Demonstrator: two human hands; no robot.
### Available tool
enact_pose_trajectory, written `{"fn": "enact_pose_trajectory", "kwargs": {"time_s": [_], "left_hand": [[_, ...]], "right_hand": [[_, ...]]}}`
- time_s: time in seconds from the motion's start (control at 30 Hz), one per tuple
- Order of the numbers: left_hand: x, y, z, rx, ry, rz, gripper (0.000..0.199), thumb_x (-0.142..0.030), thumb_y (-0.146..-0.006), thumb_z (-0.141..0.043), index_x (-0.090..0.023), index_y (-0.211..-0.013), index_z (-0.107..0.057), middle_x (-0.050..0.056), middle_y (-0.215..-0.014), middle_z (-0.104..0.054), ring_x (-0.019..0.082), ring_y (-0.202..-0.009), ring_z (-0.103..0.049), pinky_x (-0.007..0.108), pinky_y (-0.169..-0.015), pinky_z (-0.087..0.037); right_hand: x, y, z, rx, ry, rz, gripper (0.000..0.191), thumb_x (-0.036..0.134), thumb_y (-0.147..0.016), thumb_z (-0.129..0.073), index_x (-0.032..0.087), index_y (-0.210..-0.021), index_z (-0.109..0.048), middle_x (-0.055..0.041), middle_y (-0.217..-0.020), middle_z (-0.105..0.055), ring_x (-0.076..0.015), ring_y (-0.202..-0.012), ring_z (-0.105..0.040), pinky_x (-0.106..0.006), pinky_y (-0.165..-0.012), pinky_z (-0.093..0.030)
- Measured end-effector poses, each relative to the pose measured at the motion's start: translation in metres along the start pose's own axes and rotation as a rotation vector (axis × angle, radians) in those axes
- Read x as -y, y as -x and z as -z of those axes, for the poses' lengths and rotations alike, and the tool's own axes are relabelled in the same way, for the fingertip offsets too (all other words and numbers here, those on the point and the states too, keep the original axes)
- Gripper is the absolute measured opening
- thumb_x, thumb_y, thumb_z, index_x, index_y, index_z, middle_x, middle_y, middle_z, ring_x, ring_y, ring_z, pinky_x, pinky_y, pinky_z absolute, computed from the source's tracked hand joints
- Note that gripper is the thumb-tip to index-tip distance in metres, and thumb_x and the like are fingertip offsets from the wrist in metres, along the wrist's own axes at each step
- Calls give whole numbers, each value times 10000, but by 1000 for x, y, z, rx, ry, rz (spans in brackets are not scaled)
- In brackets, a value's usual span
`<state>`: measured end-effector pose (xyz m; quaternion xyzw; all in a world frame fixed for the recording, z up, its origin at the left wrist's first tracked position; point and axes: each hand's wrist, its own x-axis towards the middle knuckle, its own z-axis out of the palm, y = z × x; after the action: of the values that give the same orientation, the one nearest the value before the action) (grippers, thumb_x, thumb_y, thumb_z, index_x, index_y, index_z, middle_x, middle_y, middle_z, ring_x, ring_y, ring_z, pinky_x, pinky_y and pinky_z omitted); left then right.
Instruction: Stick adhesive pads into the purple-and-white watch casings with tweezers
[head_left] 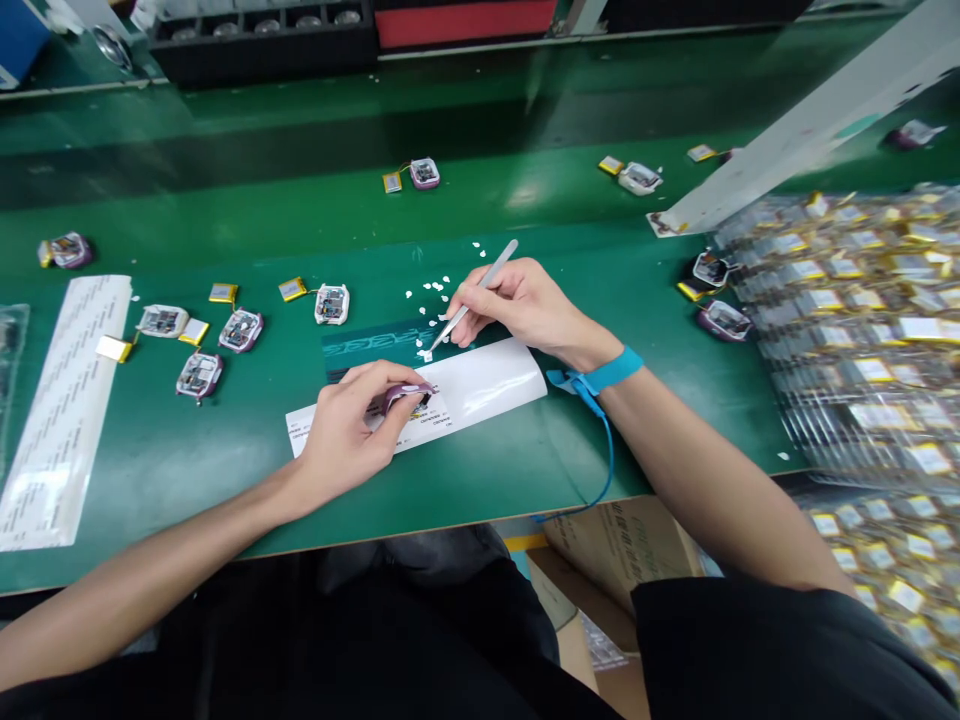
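My left hand [356, 415] is closed around a small purple device housing [405, 396], held just above a strip of white printed backing paper [487, 385]. Part of the housing is hidden by my fingers. In my right hand [510, 305] I hold metal tweezers [491, 270], slanting down to the left. Their tips touch or hover over a small white piece [426, 356] near the paper's upper edge; I cannot tell whether they grip it. Several more little white pieces [427, 288] lie scattered beyond. A blue wrist strap [611, 372] with a cord circles my right wrist.
Several opened housings with wired batteries, such as a white one [331, 304] and a purple one [241, 330], lie on the green bench [187, 460]. Another sticker sheet [60, 420] is at left. Stacked clear trays [862, 330] of batteries stand right, near a slanted white post [810, 120].
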<state>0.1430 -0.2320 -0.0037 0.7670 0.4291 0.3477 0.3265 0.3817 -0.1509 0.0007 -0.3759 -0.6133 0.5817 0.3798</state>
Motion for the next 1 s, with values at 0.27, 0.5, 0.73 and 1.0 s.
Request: {"fn": "enact_pose_trajectory", "kwargs": {"time_s": [0.27, 0.5, 0.73, 1.0], "left_hand": [[-11, -5, 9, -75, 287, 128, 130, -170, -895, -704, -157, -1020, -740, 50, -925, -799, 151, -770, -759, 238, -704, -596], [-14, -6, 6, 34, 629, 251, 272, -154, -849, -752, -138, -1118, -715, 67, -983, -798, 191, -878, -781, 292, -806, -646], [-13, -3, 5, 36, 663, 300, 347, -188, -841, -781, -149, -1183, -732, 82, -1043, -812, 241, -946, -791, 373, -860, -670], [-14, -1, 5, 25, 635, 312, 365, -229, -833, -808, -144, -1180, -731, 95, -1050, -809, 246, -929, -794, 378, -859, -673]], "right_hand": [[28, 20, -34, -278, 8, 200, 402, 619, -908, -690, 229, -819, -656, 9, -664, -727, -131, -552, -713, -226, -521, -620], [30, 34, -62, -145, 80, 315, 307, 425, -1022, -606, 201, -817, -652, 2, -694, -738, -121, -575, -734, -200, -534, -617], [29, 34, -64, -184, 173, 299, 354, 453, -1024, -588, 208, -779, -656, -4, -728, -726, -112, -577, -722, -201, -534, -611], [28, 34, -66, -193, 208, 312, 381, 473, -1030, -570, 216, -761, -652, -3, -690, -720, -110, -543, -699, -212, -506, -592]]}}
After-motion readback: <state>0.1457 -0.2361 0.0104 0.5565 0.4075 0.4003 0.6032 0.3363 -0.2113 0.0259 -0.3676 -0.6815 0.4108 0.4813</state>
